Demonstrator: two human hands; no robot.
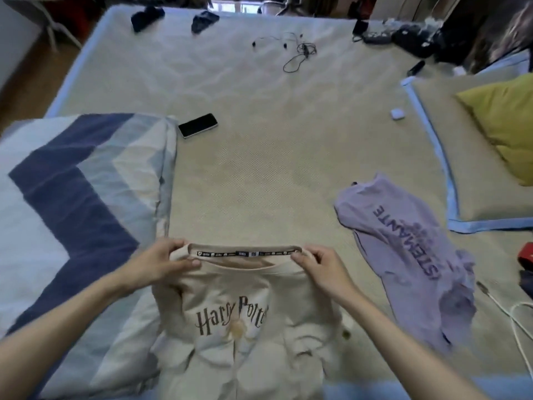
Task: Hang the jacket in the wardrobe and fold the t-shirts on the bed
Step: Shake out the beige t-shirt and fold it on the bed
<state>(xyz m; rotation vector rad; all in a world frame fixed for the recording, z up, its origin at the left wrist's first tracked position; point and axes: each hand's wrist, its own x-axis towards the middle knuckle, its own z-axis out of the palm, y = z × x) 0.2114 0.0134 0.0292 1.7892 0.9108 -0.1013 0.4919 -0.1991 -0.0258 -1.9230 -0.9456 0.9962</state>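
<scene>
I see my left hand and right hand each pinching the collar of the cream shirt, one at either end, thumbs on top. The shirt lies print-up at the near edge of the bed. A lilac shirt lies crumpled to its right, a duvet to its left, a phone beyond.

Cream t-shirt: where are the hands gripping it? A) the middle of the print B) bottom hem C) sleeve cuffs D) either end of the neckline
D: the left hand and right hand each pinch one end of the cream t-shirt neckline, collar tape stretched between them.
</scene>
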